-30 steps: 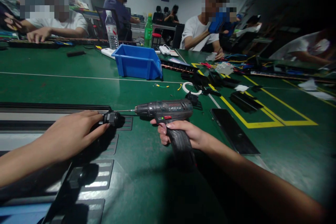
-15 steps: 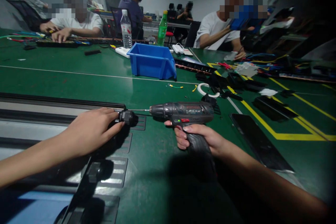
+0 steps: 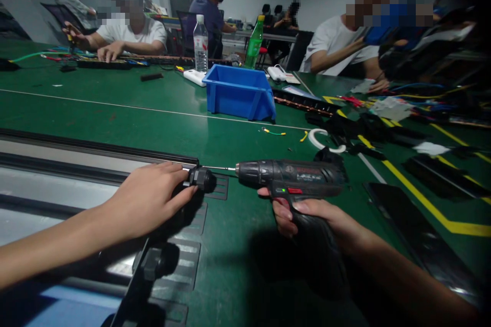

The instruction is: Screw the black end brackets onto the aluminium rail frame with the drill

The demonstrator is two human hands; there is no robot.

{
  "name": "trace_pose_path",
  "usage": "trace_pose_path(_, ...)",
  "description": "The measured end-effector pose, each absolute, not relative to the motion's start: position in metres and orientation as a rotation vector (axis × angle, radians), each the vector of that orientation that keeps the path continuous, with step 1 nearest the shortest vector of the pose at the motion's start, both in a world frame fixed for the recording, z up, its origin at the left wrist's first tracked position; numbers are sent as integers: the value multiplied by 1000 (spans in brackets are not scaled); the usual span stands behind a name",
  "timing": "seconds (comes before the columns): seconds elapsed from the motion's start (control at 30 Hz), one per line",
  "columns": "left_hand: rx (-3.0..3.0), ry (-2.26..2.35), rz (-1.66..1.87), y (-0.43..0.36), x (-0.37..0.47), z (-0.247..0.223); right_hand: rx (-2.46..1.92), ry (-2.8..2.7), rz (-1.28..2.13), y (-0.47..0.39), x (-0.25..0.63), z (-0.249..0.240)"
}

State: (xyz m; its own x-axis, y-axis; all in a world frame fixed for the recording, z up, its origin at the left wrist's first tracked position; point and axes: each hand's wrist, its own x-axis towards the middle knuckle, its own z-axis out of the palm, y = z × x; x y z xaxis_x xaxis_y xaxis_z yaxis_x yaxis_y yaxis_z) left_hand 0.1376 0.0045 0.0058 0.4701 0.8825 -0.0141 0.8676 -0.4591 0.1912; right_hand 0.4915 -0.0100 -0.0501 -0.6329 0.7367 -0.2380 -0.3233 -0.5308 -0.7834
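Rests the left hand (image 3: 149, 196) over the end of a long silver-and-black metal case (image 3: 65, 180), left of the black pistol-shaped cordless drill (image 3: 307, 176), pinching a black hexagonal plastic fitting (image 3: 202, 180) between narrowed fingers. Aims a slim silver bit (image 3: 221, 168) left from the drill. Grips the drill's handle in the right hand (image 3: 328, 218), with fingers wrapped round it, above the green tabletop (image 3: 233, 245).

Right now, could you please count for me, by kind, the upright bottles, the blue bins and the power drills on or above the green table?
Bottles: 2, the clear bottle and the green bottle
Bins: 1, the blue bin
Drills: 1, the power drill, held in the right hand
Total: 4
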Motion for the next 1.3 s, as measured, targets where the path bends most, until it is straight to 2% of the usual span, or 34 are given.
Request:
trace_pose_path(0.6, 2523, 1548, 24, 4, 139, 8, -935, -834, 2159, -13, 489, -41)
trace_pose_path(1.3, 2512, 1576, 48, 3, 140, 8, -929, -859, 2159, -13, 487, -41)
